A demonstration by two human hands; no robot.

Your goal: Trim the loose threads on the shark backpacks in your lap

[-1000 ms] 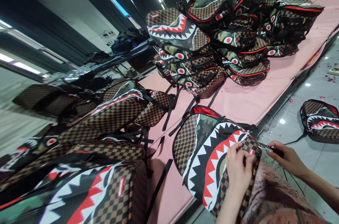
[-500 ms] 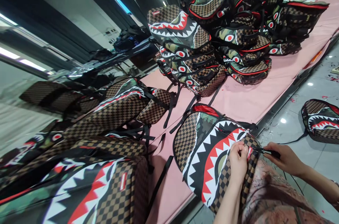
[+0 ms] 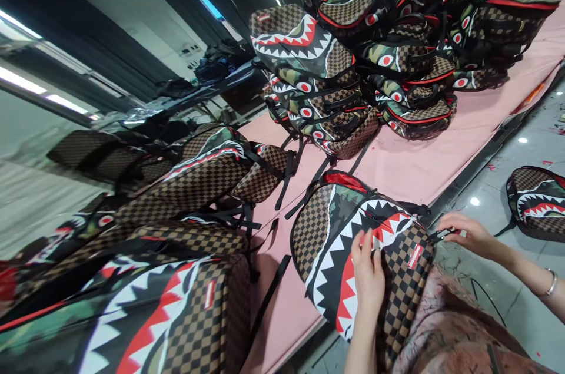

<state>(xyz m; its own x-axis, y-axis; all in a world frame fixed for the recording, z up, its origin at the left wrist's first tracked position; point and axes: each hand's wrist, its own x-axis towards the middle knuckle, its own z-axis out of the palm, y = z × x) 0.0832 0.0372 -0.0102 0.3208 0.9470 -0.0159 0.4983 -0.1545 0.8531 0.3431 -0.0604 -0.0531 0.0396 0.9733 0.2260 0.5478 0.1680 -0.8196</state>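
Backpack [image 3: 399,285] at the pink table's [image 3: 406,171] near edge.
Left hand [image 3: 368,277] lies on its shark print, fingers loosely spread, gripping nothing; right hand [image 3: 470,235], curled, holds a dark tool [image 3: 442,234] beside it; stacked bags [image 3: 304,47] stand beyond.

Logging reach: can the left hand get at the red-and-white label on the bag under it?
Probably yes: the left hand is just beside the label, with nothing visible between. The right hand and its small dark tool sit at the edge of the bag, seemingly clear.
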